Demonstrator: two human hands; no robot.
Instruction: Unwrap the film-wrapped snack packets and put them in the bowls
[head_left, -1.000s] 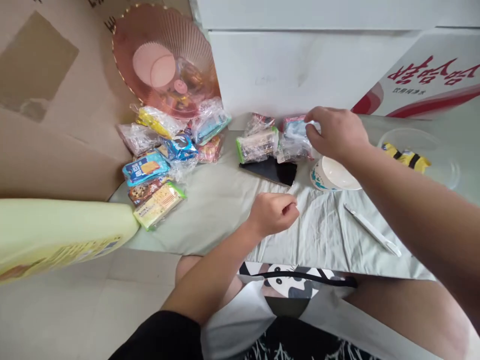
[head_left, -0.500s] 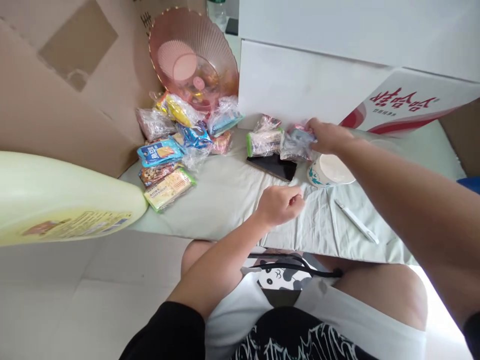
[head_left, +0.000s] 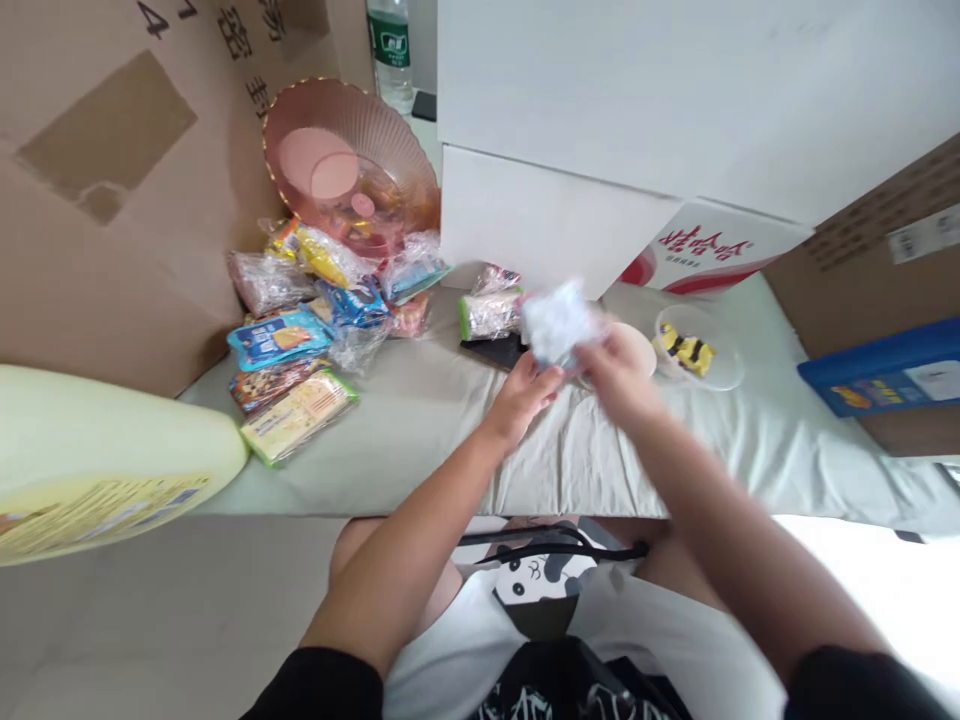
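Note:
In the head view, my right hand (head_left: 619, 375) is closed on the edge of a light blue and white snack packet (head_left: 559, 318), which is smeared by motion. My left hand (head_left: 521, 400) pinches the lower edge of that same packet with thumb and fingers. Behind the packet lies a dark phone (head_left: 495, 350), partly covered. A plastic-wrapped snack with green ends (head_left: 489, 314) rests just left of the packet. The paper bowl (head_left: 636, 345) is half hidden behind my right hand. To its right, a clear plastic bowl (head_left: 724, 375) holds a yellow and black wrapper (head_left: 686, 350).
Several wrapped snacks (head_left: 300, 338) are heaped at left before a tilted pink ribbed bowl (head_left: 405, 140). A pale yellow bottle (head_left: 112, 430) juts in from the left. White boxes (head_left: 540, 210) stand behind, with a water bottle (head_left: 391, 60) beside them. A blue package (head_left: 885, 370) sits at right.
My right hand has brought the packet away from the white box, toward me and left. My left hand has gone from a loose fist to gripping it. The view has shifted right.

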